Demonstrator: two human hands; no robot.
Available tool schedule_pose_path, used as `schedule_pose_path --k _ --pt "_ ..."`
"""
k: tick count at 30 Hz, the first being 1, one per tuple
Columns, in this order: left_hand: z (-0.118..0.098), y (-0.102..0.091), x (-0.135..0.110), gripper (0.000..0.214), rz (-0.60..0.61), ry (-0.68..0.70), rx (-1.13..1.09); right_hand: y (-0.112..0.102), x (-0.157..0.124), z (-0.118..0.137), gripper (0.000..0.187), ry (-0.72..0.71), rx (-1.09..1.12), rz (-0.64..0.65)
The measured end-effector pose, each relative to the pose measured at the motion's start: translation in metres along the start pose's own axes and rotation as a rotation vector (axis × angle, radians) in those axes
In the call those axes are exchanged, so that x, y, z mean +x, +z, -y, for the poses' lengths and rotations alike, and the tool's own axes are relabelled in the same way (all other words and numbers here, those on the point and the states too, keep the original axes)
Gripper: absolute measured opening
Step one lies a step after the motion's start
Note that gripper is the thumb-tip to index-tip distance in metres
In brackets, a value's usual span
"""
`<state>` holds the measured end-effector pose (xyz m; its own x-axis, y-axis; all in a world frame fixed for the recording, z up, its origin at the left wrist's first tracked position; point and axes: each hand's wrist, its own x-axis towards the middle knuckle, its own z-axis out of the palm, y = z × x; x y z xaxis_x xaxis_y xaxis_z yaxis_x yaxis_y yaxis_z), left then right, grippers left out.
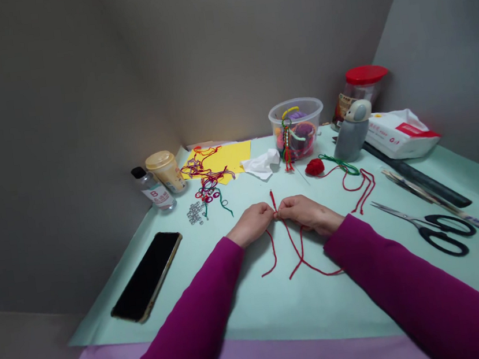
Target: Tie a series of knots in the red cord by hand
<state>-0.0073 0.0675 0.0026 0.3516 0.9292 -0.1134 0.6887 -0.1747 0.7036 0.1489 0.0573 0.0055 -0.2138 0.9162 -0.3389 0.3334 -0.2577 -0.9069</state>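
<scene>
My left hand [251,224] and my right hand [309,214] meet at the middle of the mint-green paper sheet [281,308]. Their fingertips pinch a thin red cord [302,256] together. A short end of the cord sticks up beyond the pinch, and loose strands trail down toward me and cross below my right hand. Near my right hand lie a small ball of red yarn [314,167] and a green cord [340,166].
Black-handled scissors [442,233] lie at the right, and a phone [147,277] lies at the left. Tangled cords [208,174] cover yellow paper [236,155]. Small metal rings [194,213], a tissue [261,164] and a clear tub [297,128] of craft materials stand farther off.
</scene>
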Motion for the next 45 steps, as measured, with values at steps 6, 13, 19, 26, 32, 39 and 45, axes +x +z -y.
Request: schedule_pose_path --k 6,13,19,26,32,39,45 --pt "0.002 0.004 0.001 0.030 0.018 -0.022 -0.025 0.001 0.004 -0.006 0.007 -0.061 -0.062 -0.007" --pt "0.003 0.005 0.006 0.020 0.014 -0.069 -0.148 0.004 0.009 -0.012 0.007 -0.194 -0.166 -0.052" --pt "0.003 0.005 0.007 0.017 -0.010 -0.075 -0.165 -0.009 0.003 -0.006 0.007 -0.107 -0.301 -0.052" --pt "0.005 0.005 0.005 0.019 0.014 -0.079 -0.253 -0.012 -0.019 0.013 0.013 -0.240 -0.520 0.023" --pt "0.001 0.000 0.000 0.025 0.109 -0.168 -0.356 0.022 -0.056 0.026 0.019 -0.440 -0.895 0.185" --pt "0.001 -0.003 0.000 0.027 0.153 -0.169 -0.405 0.024 -0.091 0.044 0.014 -0.592 -0.502 0.633" --pt "0.006 -0.002 0.001 0.026 0.165 -0.150 -0.475 0.012 -0.032 0.023 0.007 -0.262 0.030 -0.145"
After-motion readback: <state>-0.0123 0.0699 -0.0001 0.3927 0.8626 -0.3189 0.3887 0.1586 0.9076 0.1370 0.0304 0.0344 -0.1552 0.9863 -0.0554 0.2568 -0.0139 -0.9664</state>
